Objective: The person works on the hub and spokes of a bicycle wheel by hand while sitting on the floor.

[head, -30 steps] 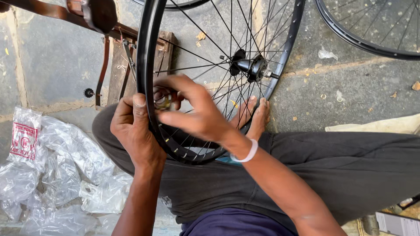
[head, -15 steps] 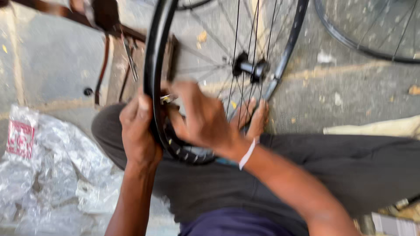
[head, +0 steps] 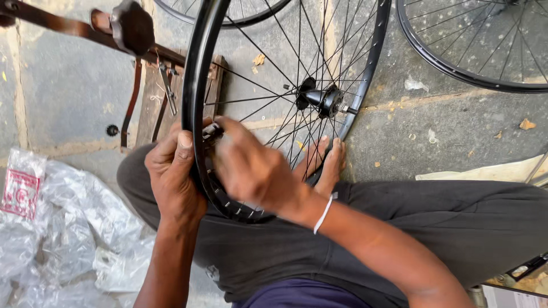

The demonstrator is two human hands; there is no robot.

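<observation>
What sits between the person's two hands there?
In the head view, the black wheel rim runs between the left hand and the right hand; the left wraps its outer side, the right works a small metal piece inside.

— What moved since a second ago?
— My right hand point(head: 254, 171) slid up the rim point(head: 197, 85); its fingers now pinch the small metal tool point(head: 212, 132) by my left thumb.

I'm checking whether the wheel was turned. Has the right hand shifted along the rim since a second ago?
No: the right hand remains at the rim beside the left hand, below-left of the hub.
</observation>
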